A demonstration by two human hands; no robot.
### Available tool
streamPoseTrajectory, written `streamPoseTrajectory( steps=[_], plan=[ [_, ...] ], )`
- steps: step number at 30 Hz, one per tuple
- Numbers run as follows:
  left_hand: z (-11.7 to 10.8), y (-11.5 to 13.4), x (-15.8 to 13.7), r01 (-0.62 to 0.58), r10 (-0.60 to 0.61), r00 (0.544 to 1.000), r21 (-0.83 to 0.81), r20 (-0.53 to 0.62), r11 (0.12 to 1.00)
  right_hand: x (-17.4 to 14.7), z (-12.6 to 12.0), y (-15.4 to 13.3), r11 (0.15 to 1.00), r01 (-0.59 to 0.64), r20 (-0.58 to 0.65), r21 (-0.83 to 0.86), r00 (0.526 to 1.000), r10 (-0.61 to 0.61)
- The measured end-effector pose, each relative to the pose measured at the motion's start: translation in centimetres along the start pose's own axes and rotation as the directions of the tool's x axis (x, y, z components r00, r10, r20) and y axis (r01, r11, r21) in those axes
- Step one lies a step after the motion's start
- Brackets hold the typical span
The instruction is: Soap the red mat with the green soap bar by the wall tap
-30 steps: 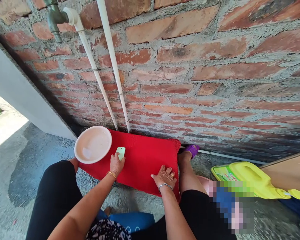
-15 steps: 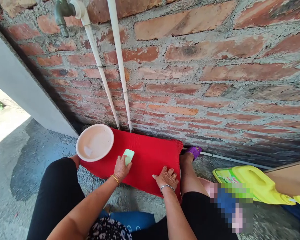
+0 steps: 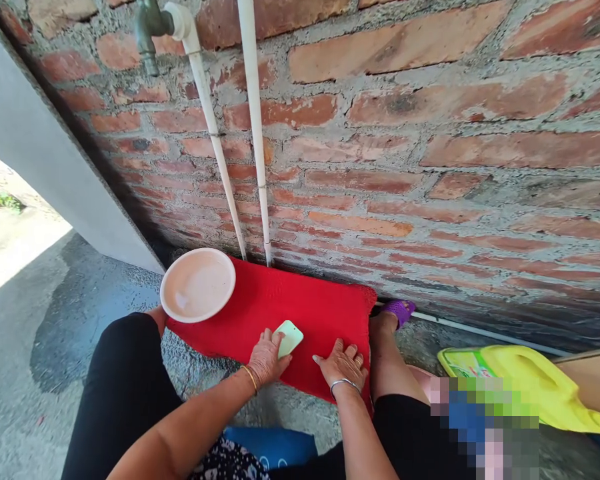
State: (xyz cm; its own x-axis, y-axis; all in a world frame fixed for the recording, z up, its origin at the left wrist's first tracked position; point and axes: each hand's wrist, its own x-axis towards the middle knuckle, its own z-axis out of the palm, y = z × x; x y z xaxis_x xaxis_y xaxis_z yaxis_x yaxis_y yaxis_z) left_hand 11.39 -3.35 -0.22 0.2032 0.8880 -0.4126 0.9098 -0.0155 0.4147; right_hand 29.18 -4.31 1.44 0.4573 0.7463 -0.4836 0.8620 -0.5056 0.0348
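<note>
A red cloth (image 3: pixel 325 303) lies spread over a low, flat surface between my knees. My left hand (image 3: pixel 267 357) grips a pale green scrubbing brush (image 3: pixel 291 337), a flat rounded piece with a small hole near its far end, and presses it on the cloth. Its underside is hidden. On the cloth's right part rests my right hand (image 3: pixel 344 368), palm down with the fingers spread. A pale pink basin (image 3: pixel 198 313), holding what looks like clear water, stands on the left end of the cloth.
Behind the cloth rises a brick wall (image 3: pixel 350 153) with white pipes (image 3: pixel 258 133) and a grey-green tap (image 3: pixel 149 37). A yellow jug (image 3: pixel 525 377) lies on its side at right, near a blurred patch. Wet concrete (image 3: pixel 87 320) is at left.
My left hand has slid the brush rightward and nearer to me along the cloth. My right hand stays on the cloth. The view has shifted slightly.
</note>
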Motion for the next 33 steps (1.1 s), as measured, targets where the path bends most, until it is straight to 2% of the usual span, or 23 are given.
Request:
streamPoseTrajectory(
  steps=[2, 5, 8, 10, 12, 14, 16, 18, 20, 22, 24, 27, 29, 31, 33],
  plan=[
    [-2.0, -0.6, 1.2, 0.068, -0.071, 0.993, -0.034, -0.097, 0.997, 0.1, 0.1, 0.0, 1.0, 0.01, -0.013, -0.003, 1.0, -0.01],
    [-5.7, -2.2, 3.4, 0.233, -0.251, 0.933, -0.1, -0.258, 0.967, 0.3, 0.3, 0.1, 1.0, 0.012, -0.021, -0.012, 1.0, -0.012],
    [-8.1, -3.2, 5.3, 0.361, -0.392, 0.871, -0.155, -0.296, 0.919, 0.5, 0.6, 0.1, 1.0, 0.006, -0.029, -0.008, 1.0, -0.007],
    [-8.1, -2.9, 5.8, 0.387, -0.417, 0.86, -0.157, -0.295, 0.909, 0.5, 0.6, 0.1, 1.0, 0.007, -0.032, 0.005, 0.999, -0.007],
    [-6.7, -1.5, 5.7, 0.356, -0.379, 0.881, -0.129, -0.283, 0.925, 0.5, 0.5, 0.0, 1.0, 0.008, -0.029, 0.014, 1.0, -0.008],
    [-4.5, 0.4, 4.8, 0.263, -0.275, 0.934, -0.086, -0.227, 0.961, 0.3, 0.3, 0.0, 1.0, 0.006, -0.022, 0.01, 1.0, -0.006],
    [-2.4, 2.2, 3.7, 0.12, -0.125, 0.985, -0.046, -0.118, 0.992, 0.1, 0.0, -0.1, 1.0, 0.0, -0.004, 0.0, 1.0, 0.0],
    [-0.9, 3.4, 2.7, 0.007, -0.007, 1.0, -0.023, -0.03, 1.0, -0.1, -0.3, -0.1, 1.0, -0.001, 0.011, -0.003, 1.0, 0.001],
    [-0.6, 3.5, 2.4, -0.031, 0.03, 0.999, -0.025, -0.019, 0.999, -0.2, -0.5, -0.2, 1.0, 0.001, 0.016, -0.002, 1.0, -0.001],
    [-1.6, 2.6, 2.8, 0.014, -0.018, 0.996, -0.045, -0.083, 0.999, -0.1, -0.4, -0.2, 1.0, -0.002, 0.014, 0.0, 1.0, 0.002],
    [-3.4, 1.0, 3.6, 0.107, -0.119, 0.975, -0.071, -0.19, 0.992, -0.1, -0.3, -0.2, 1.0, -0.011, 0.014, 0.007, 1.0, 0.011],
    [-6.5, -1.8, 5.1, 0.259, -0.289, 0.89, -0.13, -0.353, 0.957, 0.0, -0.1, -0.3, 1.0, -0.015, 0.009, 0.027, 1.0, 0.014],
    [-7.8, -2.9, 5.9, 0.344, -0.387, 0.834, -0.179, -0.393, 0.922, 0.0, 0.0, -0.3, 0.999, -0.015, 0.01, 0.039, 1.0, 0.015],
    [-7.8, -3.1, 6.3, 0.393, -0.44, 0.809, -0.197, -0.391, 0.898, 0.0, 0.0, -0.3, 0.998, -0.02, 0.016, 0.054, 1.0, 0.019],
    [-6.5, -2.3, 6.1, 0.38, -0.415, 0.832, -0.167, -0.369, 0.91, 0.1, 0.0, -0.2, 0.997, -0.028, 0.026, 0.072, 0.999, 0.026]
  ],
)
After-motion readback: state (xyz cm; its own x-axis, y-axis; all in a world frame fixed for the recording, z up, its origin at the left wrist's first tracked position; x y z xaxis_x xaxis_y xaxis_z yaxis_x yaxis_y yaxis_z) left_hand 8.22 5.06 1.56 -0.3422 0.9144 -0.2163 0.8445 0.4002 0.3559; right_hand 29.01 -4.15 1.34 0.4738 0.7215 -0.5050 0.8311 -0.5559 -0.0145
